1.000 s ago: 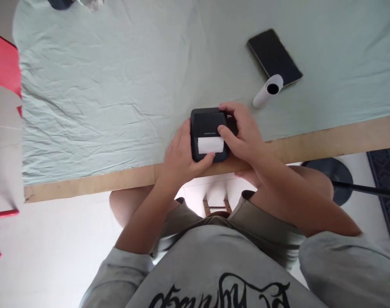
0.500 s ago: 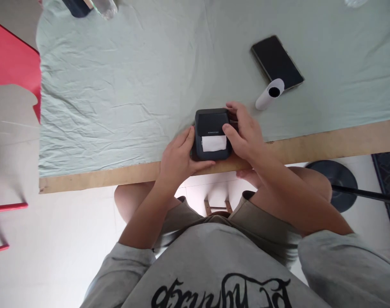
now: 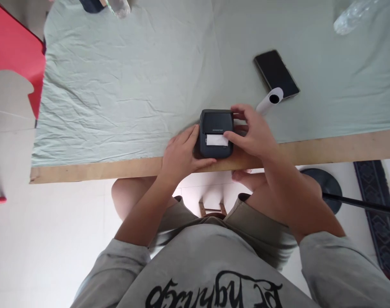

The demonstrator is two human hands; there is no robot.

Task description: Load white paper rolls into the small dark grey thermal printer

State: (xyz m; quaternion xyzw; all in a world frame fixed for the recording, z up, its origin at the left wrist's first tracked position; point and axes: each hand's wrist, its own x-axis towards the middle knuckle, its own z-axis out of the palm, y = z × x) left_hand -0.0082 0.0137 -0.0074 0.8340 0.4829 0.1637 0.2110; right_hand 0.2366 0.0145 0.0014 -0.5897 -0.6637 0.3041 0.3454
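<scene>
A small dark portable receipt printer (image 3: 217, 122) lies near the table's front edge, and a short white paper strip (image 3: 216, 140) sticks out of its slot. My left hand (image 3: 181, 152) is closed around the printer's left side, its thumb along the front edge. On the other side, my right hand (image 3: 254, 130) rests its fingers against the printer's right edge. Its thumb tip touches the right end of the paper strip. Just beyond my right hand lies a white paper roll (image 3: 268, 102) with a dark core, partly hidden by that hand.
A black smartphone (image 3: 276, 72) lies behind the roll. Clear plastic bottles or cups stand at the far edge, one bottle (image 3: 345, 23) at right and one clear item (image 3: 120, 7) at left. The green cloth (image 3: 133, 85) ends at a wooden table edge (image 3: 95, 170).
My right thumb has shifted down from the printer's top onto the end of the paper strip. The camera view has moved slightly; my left hand keeps its hold on the printer.
</scene>
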